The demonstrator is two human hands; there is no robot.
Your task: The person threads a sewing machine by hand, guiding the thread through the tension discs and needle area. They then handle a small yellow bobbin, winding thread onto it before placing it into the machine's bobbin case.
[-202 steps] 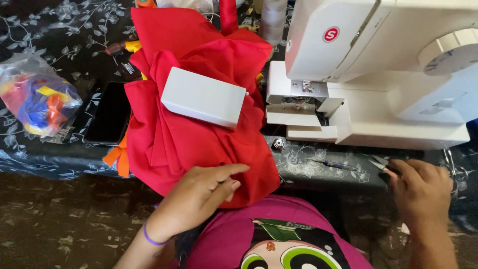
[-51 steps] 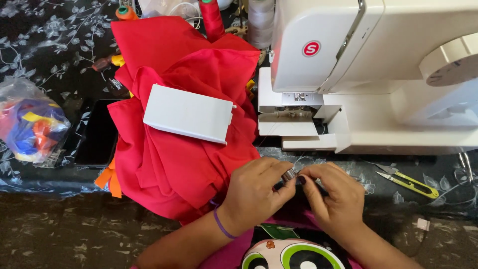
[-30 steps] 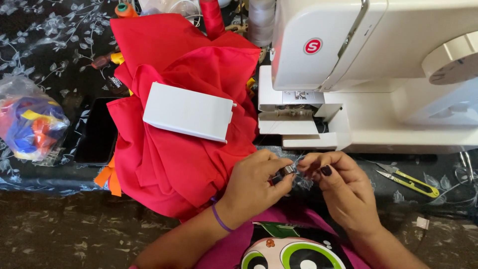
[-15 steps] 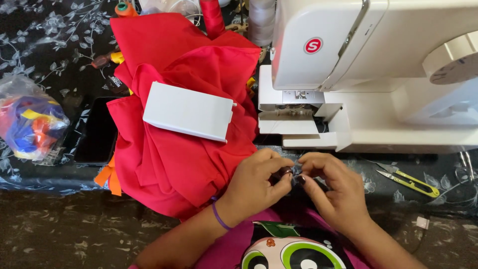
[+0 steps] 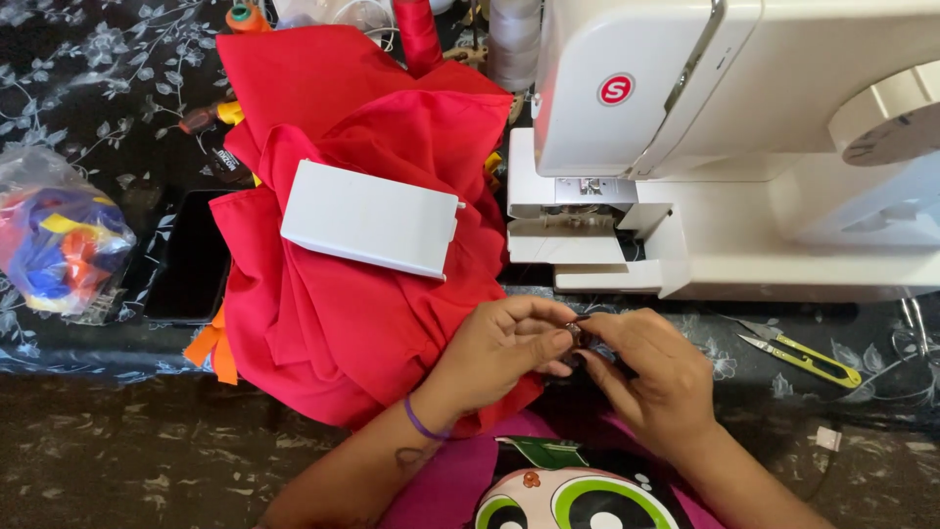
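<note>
Here both hands, left hand [image 5: 504, 343] and right hand [image 5: 646, 372], pinch a small metal bobbin [image 5: 574, 334]; next it seemingly needs seating in the sewing machine [image 5: 725, 147].

A small, dark, round metal piece [image 5: 575, 334], possibly a bobbin, is pinched between both hands' fingertips, near the table's front edge, right of the red cloth.

Bright, even light, prob. from overhead. White sewing machine [image 5: 744, 147] is near blown out w/ soft glare on its top panels. Red fabric [image 5: 372, 255] looks saturated, folds shaded softly. Dark surface [image 5: 98, 59] and the lower frame stay dim. Small shadow sits under the hands. Focus is sharp overall; slight wide-angle stretch at the edges, no obvious motion blur.
</note>
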